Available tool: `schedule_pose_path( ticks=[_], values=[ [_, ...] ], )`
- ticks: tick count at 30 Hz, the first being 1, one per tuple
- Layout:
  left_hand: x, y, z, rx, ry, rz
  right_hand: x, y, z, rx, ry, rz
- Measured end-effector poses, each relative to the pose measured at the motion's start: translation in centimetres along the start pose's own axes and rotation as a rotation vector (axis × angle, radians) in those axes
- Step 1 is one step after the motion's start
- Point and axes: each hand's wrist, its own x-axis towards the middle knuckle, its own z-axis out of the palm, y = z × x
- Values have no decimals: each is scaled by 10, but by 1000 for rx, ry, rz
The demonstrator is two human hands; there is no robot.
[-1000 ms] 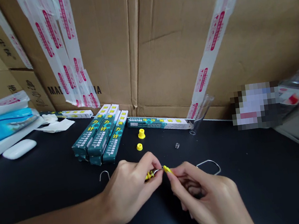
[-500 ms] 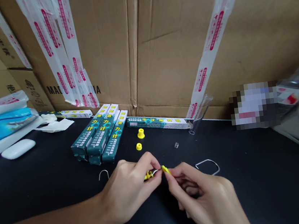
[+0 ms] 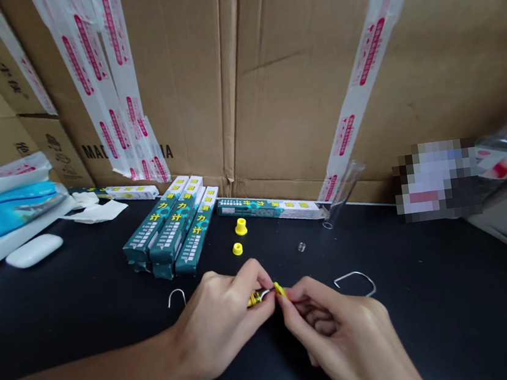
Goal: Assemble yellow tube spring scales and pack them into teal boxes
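My left hand (image 3: 218, 317) is closed in a pinch on a yellow spring scale part (image 3: 254, 298) with a thin metal end; most of it is hidden in the palm. My right hand (image 3: 348, 326) pinches a small yellow plastic piece (image 3: 279, 288) between thumb and forefinger. The metal end meets this piece, with both hands nearly touching. Beside my left wrist lies a wire hook (image 3: 175, 292). Beyond my right hand is a larger bent wire loop (image 3: 360, 273). Two yellow caps (image 3: 240, 227) and a small coil spring (image 3: 302, 247) lie farther back.
Stacked spring scale boxes (image 3: 178, 230) stand left of centre, and another box (image 3: 269, 209) lies along the cardboard wall (image 3: 298, 98). A clear tube (image 3: 344, 197) leans at the back. At left are a white case (image 3: 34, 251), paper (image 3: 94, 213) and a blue packet (image 3: 6, 208).
The whole view has shifted slightly to the right. Both hands keep their pinch on the yellow parts; the right fingers have moved only a little.
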Motion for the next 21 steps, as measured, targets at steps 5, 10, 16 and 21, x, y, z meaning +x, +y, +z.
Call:
schedule_pose_path(
  ticks=[5, 10, 16, 21],
  values=[
    [-1, 0, 0, -7, -8, -4, 2, 1, -2, 90, -92, 66],
    [0, 1, -1, -18, -40, -43, 8, -2, -5, 190, -177, 143],
    [-1, -2, 0, -21, -54, -61, 11, -1, -4, 299, -223, 263],
    [-4, -5, 4, -1, -4, -80, 12, 9, 2, 410, -264, 336]
  ],
)
